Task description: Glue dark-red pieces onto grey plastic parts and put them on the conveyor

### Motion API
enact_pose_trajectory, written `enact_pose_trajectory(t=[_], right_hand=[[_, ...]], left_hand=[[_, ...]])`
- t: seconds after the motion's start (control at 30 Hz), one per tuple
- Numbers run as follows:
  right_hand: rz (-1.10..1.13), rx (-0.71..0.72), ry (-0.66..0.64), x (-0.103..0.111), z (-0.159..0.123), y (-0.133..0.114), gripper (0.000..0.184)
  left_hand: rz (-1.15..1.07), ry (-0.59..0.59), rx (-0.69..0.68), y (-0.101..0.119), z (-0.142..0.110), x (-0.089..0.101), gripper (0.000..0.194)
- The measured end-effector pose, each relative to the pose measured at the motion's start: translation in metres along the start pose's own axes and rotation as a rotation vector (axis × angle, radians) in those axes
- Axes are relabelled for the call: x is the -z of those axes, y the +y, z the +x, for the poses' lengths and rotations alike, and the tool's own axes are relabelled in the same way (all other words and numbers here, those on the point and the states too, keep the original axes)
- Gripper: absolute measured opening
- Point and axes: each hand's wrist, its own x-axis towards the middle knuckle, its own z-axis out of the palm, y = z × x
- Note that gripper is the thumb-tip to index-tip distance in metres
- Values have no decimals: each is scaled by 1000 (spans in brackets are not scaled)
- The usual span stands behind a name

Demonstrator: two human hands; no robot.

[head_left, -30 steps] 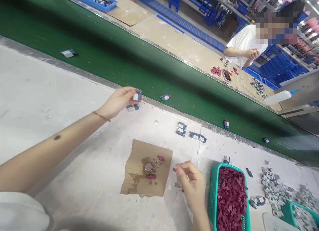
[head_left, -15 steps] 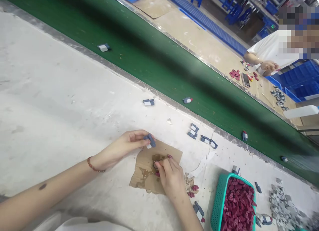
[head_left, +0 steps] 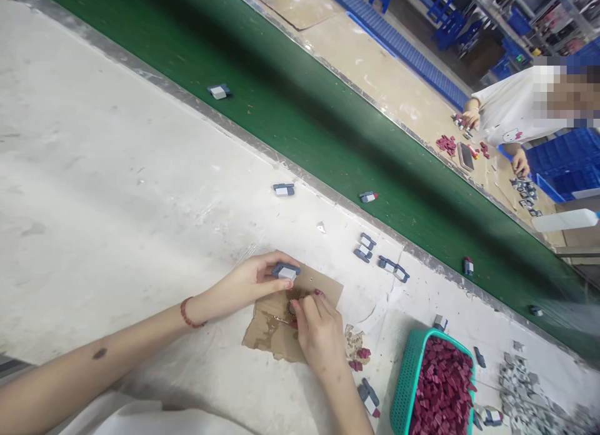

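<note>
My left hand (head_left: pixel 255 279) grips a small dark-blue and light-grey plastic piece (head_left: pixel 285 271) between thumb and fingers, just above the far left edge of a torn cardboard sheet (head_left: pixel 325 285). My right hand (head_left: pixel 321 335) is down at the cardboard with its fingertips pinched together beside a wet brown patch (head_left: pixel 269 325). What the pinch holds, if anything, is hidden. Bits of dark red show beside those fingers. Two dark red pieces (head_left: pixel 360 359) lie right of the sheet, near my right wrist. A blue-grey piece with a red tip (head_left: pixel 369 397) rests by my right forearm.
A teal basket (head_left: pixel 402 385) full of dark red pieces stands at right, beside a heap of grey pieces (head_left: pixel 525 385). Several blue-grey pieces (head_left: pixel 284 190) lie along the green conveyor belt (head_left: pixel 300 129). Across it, a co-worker (head_left: pixel 510 116) handles parts.
The piece in my left hand has turned, showing more of its light-grey side. Pieces on the belt have shifted right. My right hand stays almost in place. The co-worker's hands have moved apart onto parts.
</note>
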Motion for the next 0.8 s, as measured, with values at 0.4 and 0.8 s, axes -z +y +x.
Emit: enact_pose_trajectory(t=[0.4,0.8], right_hand=[[775,-641,50,11,0,2,34],[1038,-678,349,12,8,-5,37]], left_hand=[[315,-43,-214,-6,-8,-8,29],[669,-101,-567,-29,-9,-15,37]])
